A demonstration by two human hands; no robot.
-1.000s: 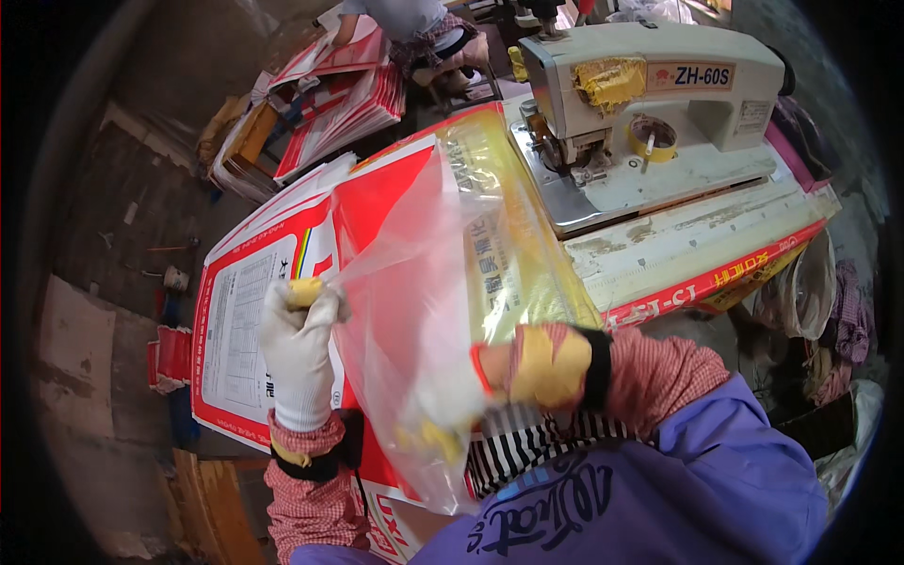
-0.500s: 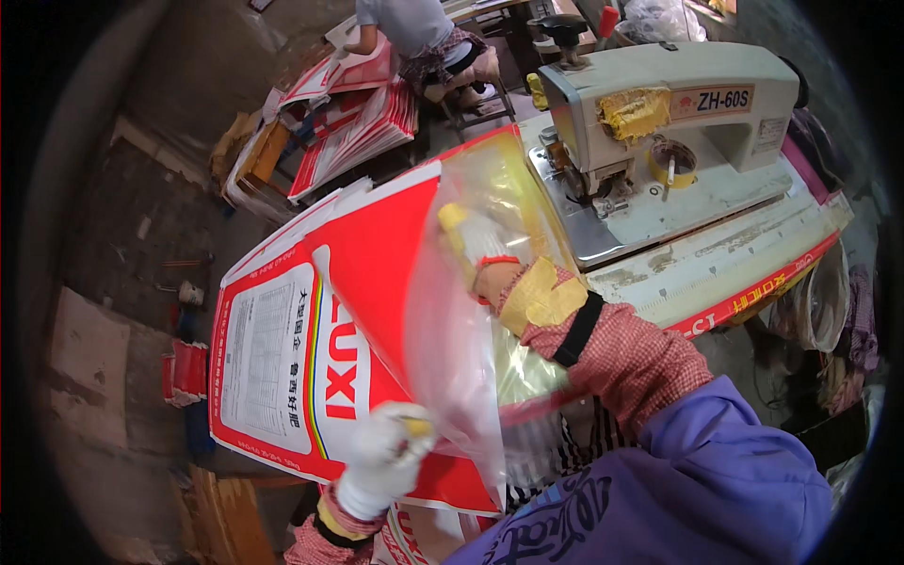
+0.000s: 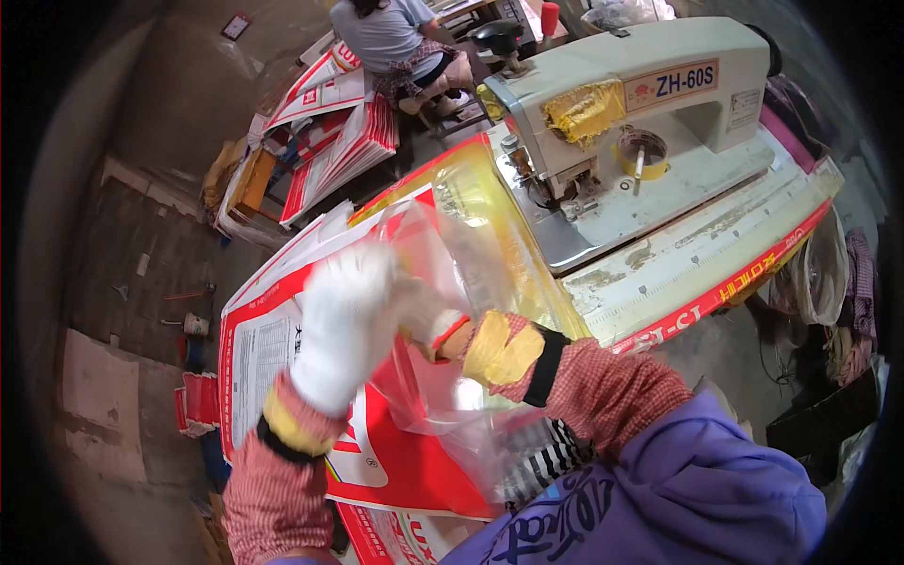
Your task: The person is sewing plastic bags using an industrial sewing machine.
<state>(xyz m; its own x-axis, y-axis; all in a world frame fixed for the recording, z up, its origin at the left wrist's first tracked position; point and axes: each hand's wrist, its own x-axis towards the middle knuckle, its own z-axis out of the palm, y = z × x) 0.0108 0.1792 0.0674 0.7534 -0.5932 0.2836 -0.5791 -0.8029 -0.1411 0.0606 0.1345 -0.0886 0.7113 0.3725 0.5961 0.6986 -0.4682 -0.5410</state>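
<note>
Two gloved hands work a clear plastic liner point(image 3: 471, 377) at the mouth of a red-and-white woven sack point(image 3: 282, 348) beside the sewing machine point(image 3: 640, 122). Left hand point(image 3: 344, 320) pinches the liner's edge; right hand point(image 3: 428, 320) is pushed inside it, fingers hidden, can't tell. Risk: thin film could slip or bunch.
</note>
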